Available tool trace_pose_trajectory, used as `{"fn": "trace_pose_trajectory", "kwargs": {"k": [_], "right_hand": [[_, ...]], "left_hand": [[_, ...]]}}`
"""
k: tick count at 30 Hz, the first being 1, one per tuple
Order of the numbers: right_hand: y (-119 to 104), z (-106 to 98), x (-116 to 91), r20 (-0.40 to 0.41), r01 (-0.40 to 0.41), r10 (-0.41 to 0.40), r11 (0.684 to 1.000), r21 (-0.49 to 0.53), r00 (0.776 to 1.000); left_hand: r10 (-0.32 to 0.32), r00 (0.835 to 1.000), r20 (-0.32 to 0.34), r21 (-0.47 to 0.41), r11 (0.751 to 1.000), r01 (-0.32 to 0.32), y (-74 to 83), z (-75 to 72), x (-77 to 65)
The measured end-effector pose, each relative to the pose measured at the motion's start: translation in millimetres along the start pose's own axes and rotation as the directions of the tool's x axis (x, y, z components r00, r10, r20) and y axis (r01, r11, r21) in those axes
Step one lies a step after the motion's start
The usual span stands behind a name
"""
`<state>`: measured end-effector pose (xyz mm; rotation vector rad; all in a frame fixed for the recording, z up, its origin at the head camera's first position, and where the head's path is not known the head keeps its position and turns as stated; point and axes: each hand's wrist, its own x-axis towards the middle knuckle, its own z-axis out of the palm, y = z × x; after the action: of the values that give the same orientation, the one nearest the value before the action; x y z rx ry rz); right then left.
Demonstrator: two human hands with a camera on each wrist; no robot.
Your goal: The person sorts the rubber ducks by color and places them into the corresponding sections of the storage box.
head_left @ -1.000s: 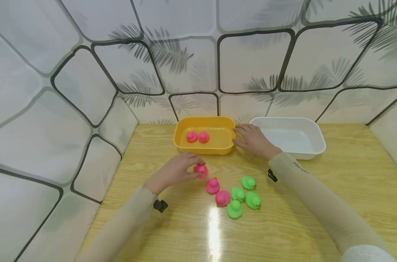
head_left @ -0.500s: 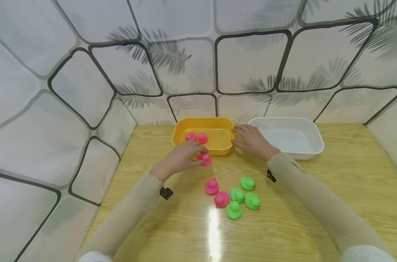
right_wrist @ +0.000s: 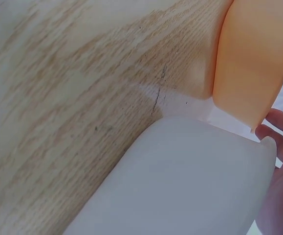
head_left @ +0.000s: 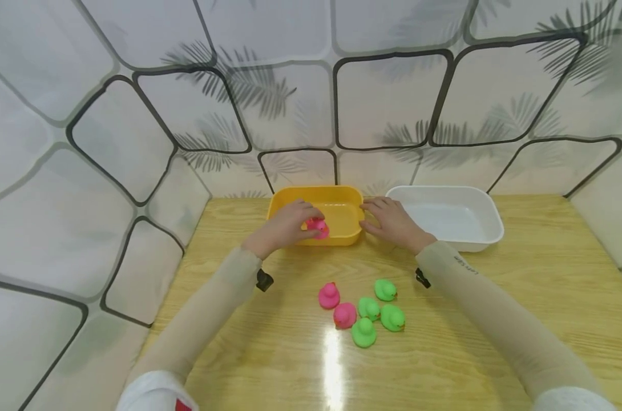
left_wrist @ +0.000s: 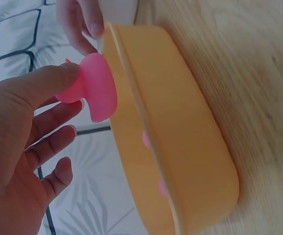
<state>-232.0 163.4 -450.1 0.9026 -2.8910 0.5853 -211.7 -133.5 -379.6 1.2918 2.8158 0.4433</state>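
My left hand (head_left: 284, 227) pinches a pink rubber duck (head_left: 319, 228) between thumb and fingers, over the near side of the yellow-orange tub (head_left: 348, 220). In the left wrist view the held duck (left_wrist: 101, 90) is beside the tub's rim, its flat base turned towards the tub. Slivers of pink show inside the tub there; in the head view the hand hides that part. My right hand (head_left: 393, 222) touches the tub's right end with its fingertips, fingers extended. Two pink rubber ducks (head_left: 329, 296) lie on the table nearer to me, beside several green rubber ducks (head_left: 364, 333).
A white tub (head_left: 457, 217) stands right of the yellow-orange one, under my right wrist. Behind both tubs rises a patterned wall covering (head_left: 388, 97), which also runs along the left side. The table (head_left: 270, 342) is wood-grained and reflects a bright light streak.
My left hand has lifted the pink duck off the table and carried it forward over the tub. The right hand has stayed at the tub's end.
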Motion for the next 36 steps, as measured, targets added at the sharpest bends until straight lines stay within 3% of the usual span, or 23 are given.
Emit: {"fn": "trace_pose_trajectory", "kwargs": {"k": [7,14,25,36], "right_hand": [[-1,0,0,0.001,-0.008,0.008,1.0,0.002,1.0],[-2,1,1,0.004,-0.009,0.009,1.0,-0.003,1.0],[-1,-1,2,0.005,-0.03,0.03,0.999,-0.013,1.0],[-5,2,-1,0.005,-0.037,0.037,0.999,-0.015,0.999]], "left_hand": [[-0.095,0.994,0.056,0.0,0.995,0.095,-15.3,-1.4,14.0],[-0.126,0.99,0.061,0.022,0.992,0.125,-24.5,2.3,24.9],[-0.152,0.982,0.113,0.069,0.987,0.145,-26.9,21.1,49.7],[-0.177,0.965,0.193,0.114,0.981,0.158,-18.9,39.2,59.5]]}}
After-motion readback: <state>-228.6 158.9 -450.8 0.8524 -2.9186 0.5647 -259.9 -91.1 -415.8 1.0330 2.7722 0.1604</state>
